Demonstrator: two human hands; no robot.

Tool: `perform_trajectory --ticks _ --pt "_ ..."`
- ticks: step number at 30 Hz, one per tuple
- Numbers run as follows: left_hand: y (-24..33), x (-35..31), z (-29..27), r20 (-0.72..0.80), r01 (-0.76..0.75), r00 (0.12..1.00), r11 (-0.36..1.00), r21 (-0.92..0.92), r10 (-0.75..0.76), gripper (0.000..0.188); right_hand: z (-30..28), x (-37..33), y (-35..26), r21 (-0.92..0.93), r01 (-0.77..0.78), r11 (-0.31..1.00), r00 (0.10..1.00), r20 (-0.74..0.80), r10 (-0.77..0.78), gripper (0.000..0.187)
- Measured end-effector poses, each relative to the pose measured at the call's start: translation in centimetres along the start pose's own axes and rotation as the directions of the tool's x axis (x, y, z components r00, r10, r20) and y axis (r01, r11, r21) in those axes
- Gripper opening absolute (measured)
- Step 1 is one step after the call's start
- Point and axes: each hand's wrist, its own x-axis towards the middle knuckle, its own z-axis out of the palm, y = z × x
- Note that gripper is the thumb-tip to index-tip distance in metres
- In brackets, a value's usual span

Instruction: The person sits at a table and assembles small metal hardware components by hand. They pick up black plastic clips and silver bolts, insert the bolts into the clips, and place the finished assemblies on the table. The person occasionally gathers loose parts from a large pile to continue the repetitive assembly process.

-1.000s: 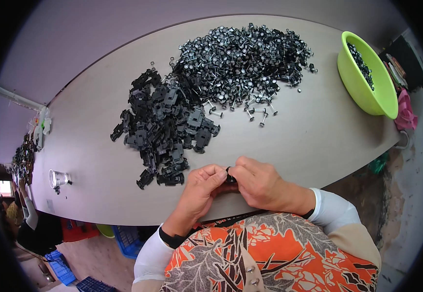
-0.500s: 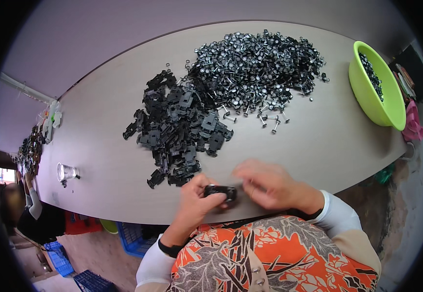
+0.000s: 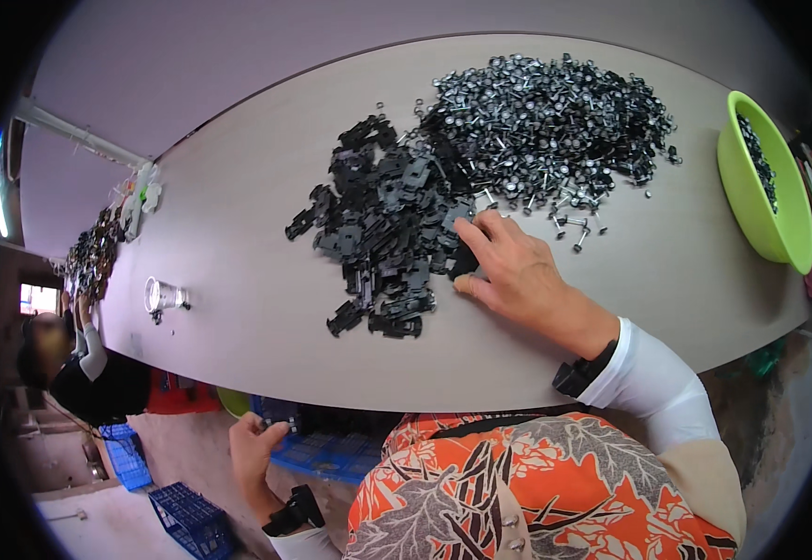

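Note:
My right hand point(image 3: 522, 275) reaches over the table to the right side of a pile of black plastic toy-car chassis point(image 3: 378, 219). Its thumb and fingers close round a black chassis point(image 3: 463, 261) at the pile's edge. Beyond it lies a large heap of small wheel axles point(image 3: 546, 131), silver rods with dark wheels. Below the table's front edge, my left hand point(image 3: 254, 453) is over a blue crate point(image 3: 331, 453), with thumb and fingers apart and nothing visible in them. Dark parts point(image 3: 284, 413) show in the crate beside its fingertips.
A lime-green basin point(image 3: 765, 187) holding more axles stands at the table's right end. A clear cup point(image 3: 163, 295) lies on its side at the left, small parts beside it. Further left, a co-worker point(image 3: 98, 373) reaches to another heap point(image 3: 93, 252). Blue crates point(image 3: 191, 523) stand on the floor.
My left hand has moved from the table down left to the crate, and the black chassis it held no longer shows in it. My right hand has moved up onto the chassis pile. The view has shifted.

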Motion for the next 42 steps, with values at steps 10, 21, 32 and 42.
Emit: perform_trajectory --ticks 10,21,32,42 --pt "13.9 -0.4 12.6 0.075 -0.747 0.658 0.662 -0.059 0.750 0.010 -0.5 -2.4 1.2 0.182 0.101 0.978 0.994 0.034 -0.108 0.024" --pt "20.0 1.2 21.6 0.416 -0.956 0.289 0.284 0.075 0.863 0.026 -6.5 -6.0 6.1 0.071 -0.247 0.966 0.949 -0.183 0.256 0.021" --pt "23.7 4.7 24.5 0.808 0.056 0.400 0.868 -0.494 0.433 0.027 -5.7 -5.2 5.8 -0.026 -0.226 0.974 0.963 -0.155 0.219 0.024" --pt "23.0 4.9 24.8 0.837 0.259 0.372 0.821 -0.508 0.401 0.038 -5.5 -4.8 2.5 0.325 0.087 0.942 0.988 -0.151 -0.039 0.040"
